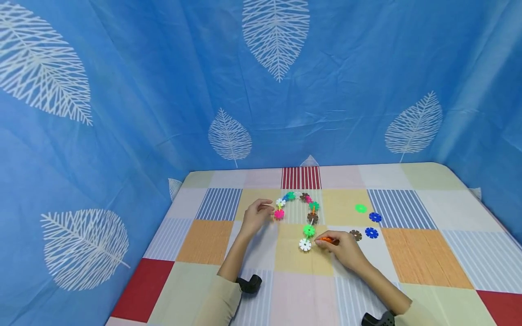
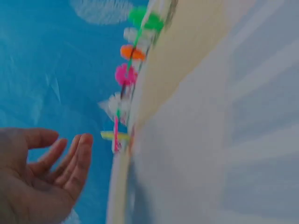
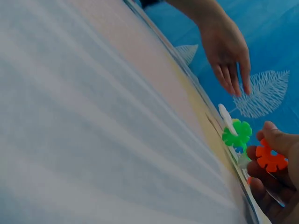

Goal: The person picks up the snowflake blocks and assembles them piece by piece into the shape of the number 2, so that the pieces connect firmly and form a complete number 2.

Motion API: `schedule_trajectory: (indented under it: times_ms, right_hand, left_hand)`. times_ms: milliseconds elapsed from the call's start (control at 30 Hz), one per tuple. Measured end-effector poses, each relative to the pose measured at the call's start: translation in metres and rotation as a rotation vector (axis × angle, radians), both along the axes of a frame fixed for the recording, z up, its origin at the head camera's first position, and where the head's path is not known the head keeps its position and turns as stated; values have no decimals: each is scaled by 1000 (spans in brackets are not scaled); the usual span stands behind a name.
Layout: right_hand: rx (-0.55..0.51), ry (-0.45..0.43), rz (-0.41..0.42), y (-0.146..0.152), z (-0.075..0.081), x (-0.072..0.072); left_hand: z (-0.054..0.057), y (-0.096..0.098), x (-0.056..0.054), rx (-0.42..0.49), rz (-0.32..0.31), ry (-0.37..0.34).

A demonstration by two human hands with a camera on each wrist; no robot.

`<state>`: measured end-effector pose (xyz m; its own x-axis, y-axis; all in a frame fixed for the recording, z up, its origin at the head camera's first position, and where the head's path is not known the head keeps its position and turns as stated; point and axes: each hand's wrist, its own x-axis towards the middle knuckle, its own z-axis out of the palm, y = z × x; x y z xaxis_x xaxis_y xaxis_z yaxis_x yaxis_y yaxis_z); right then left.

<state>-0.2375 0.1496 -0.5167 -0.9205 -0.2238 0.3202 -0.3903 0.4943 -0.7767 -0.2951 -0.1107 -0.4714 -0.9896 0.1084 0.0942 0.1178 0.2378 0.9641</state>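
Note:
A chain of flower-shaped plastic discs, linked edge to edge in an arch, lies on the tablecloth; its near right end is a white disc (image 1: 305, 245) joined to a green disc (image 1: 309, 230). My right hand (image 1: 343, 248) pinches an orange flower disc (image 3: 271, 156) between thumb and fingers, just right of that white disc and apart from it. At the chain's left end is a pink disc (image 1: 279, 214). Beside it my left hand (image 1: 257, 218) hovers with relaxed, slightly bent fingers and nothing in them, as the left wrist view (image 2: 49, 175) confirms.
Loose discs lie to the right of the chain: a light green one (image 1: 360, 208), two blue ones (image 1: 371, 232) and a brown one (image 1: 356, 235) close to my right hand. A patchwork cloth (image 1: 424, 258) covers the table. Blue leaf-patterned curtains (image 1: 346, 113) stand behind and at both sides.

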Motion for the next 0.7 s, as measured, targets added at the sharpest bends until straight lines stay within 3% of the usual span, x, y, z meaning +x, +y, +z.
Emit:
schedule_trajectory:
  times_ms: [100,167,267,367,500,600,700]
  right_hand:
    - [-24,25,-72,8,1,-2]
    - [-34,65,-101,11,2,-4]
    - [-66,65,-52,10,0,-6]
    - [-86,28,19,6,-3,-6]
    - [-62,86,8,-1,-8,-5]
    - [-34,154,-13,-8,-10,-3]
    - [-28,162,3,-14,-11,-1]
  left_hand:
    - [-5,9,16,-81,-54,-111]
    - [-9,20,27,-170,-134,-189]
    - [-19,37,40,-209,-259,-256]
    - [-28,51,45,-89,-324,-278]
    - [-37,54,44,91,-327,-315]
    - [-42,46,42,163,-310,-344]
    - [-45,39,39,195,-330,-351]
